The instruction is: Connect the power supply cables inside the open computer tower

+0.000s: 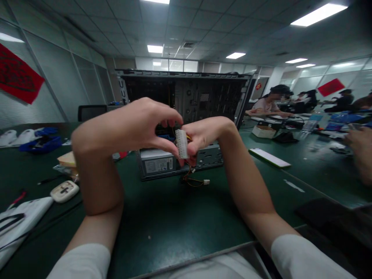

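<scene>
A white multi-pin power connector (181, 144) is held up in front of an open computer case, its rows of sockets facing me. My right hand (200, 135) grips it from the right, with the thumb along its side and yellow and dark wires behind. My left hand (155, 126) curves around from the left: its thumb touches the connector's lower end and its index finger arches to the top end. Below hangs a thin cable with a small white plug (206, 181). The computer case (186, 73) lies on its side, a silver power supply (158, 164) at its lower left.
On the green table (186, 217) at left are a white square object (64, 191), a blue tray (40, 144) and a white panel (26, 221) with cables. A white strip-like box (269, 157) and a carton (264, 131) lie to the right. Another person's hand (360, 151) shows at far right.
</scene>
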`<control>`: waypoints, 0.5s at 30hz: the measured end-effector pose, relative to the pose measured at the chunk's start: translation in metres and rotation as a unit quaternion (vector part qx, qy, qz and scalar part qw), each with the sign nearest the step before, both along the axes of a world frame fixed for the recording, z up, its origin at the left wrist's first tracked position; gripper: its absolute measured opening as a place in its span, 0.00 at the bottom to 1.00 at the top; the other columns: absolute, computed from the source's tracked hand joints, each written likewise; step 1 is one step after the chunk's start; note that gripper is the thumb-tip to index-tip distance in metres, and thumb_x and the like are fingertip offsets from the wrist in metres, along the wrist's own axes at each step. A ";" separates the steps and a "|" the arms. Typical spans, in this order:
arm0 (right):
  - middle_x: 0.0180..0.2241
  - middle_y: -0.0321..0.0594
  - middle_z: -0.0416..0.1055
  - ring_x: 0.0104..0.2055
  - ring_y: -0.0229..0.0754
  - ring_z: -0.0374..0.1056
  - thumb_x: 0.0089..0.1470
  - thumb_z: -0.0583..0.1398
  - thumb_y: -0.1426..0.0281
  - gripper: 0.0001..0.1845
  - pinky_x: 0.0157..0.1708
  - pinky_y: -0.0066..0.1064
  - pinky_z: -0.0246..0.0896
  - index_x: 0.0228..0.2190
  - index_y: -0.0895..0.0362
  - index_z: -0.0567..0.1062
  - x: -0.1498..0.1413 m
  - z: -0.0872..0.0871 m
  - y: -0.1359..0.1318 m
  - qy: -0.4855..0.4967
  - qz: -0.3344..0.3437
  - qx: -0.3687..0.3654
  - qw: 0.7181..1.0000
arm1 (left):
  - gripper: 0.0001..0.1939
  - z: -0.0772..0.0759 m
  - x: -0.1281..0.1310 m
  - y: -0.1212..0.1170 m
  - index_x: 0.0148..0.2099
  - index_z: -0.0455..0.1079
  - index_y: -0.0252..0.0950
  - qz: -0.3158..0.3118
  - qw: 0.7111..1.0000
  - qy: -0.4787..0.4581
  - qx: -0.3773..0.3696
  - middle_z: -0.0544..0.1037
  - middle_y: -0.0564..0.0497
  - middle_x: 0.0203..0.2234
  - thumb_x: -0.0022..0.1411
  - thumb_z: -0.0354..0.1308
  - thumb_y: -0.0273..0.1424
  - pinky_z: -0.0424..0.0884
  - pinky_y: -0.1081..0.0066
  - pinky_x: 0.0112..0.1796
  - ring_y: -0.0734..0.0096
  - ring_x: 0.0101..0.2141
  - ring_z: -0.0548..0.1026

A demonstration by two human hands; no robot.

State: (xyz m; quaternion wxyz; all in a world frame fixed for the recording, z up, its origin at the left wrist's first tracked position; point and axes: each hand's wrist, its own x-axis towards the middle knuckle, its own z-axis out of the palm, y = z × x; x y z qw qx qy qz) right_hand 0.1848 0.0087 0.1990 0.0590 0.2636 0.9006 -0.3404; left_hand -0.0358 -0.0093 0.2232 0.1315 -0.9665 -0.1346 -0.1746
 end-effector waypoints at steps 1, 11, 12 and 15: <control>0.28 0.41 0.77 0.31 0.39 0.72 0.53 0.59 0.38 0.41 0.31 0.25 0.64 0.40 0.67 0.80 0.001 -0.002 0.005 -0.014 -0.031 0.017 0.999 | 0.29 -0.001 -0.006 0.002 0.55 0.74 0.38 0.049 0.999 0.014 -0.010 0.80 0.46 0.43 0.59 0.66 0.50 0.67 0.71 0.37 0.60 0.41 0.78; 0.28 0.36 0.73 0.27 0.34 0.66 0.57 0.64 0.52 0.25 0.25 0.24 0.57 0.35 0.64 0.77 -0.017 -0.012 0.012 -0.074 -0.081 0.058 0.992 | 0.15 0.000 -0.033 -0.017 0.42 0.79 0.37 0.114 0.986 0.069 -0.099 0.80 0.53 0.27 0.67 0.58 0.42 0.62 0.76 0.25 0.73 0.23 0.72; 0.27 0.36 0.73 0.25 0.34 0.65 0.59 0.62 0.52 0.24 0.23 0.24 0.56 0.34 0.64 0.76 -0.018 -0.012 0.013 -0.061 -0.098 0.074 0.991 | 0.16 0.000 -0.042 -0.019 0.42 0.79 0.36 0.106 0.991 0.037 -0.072 0.80 0.53 0.26 0.68 0.57 0.42 0.62 0.77 0.24 0.74 0.23 0.71; 0.22 0.35 0.70 0.21 0.34 0.64 0.63 0.58 0.52 0.24 0.21 0.24 0.55 0.31 0.62 0.75 -0.018 -0.014 0.016 -0.024 -0.169 0.130 0.977 | 0.19 -0.003 -0.068 -0.023 0.43 0.78 0.36 0.027 0.998 -0.039 0.031 0.79 0.54 0.25 0.69 0.55 0.45 0.60 0.80 0.23 0.78 0.21 0.69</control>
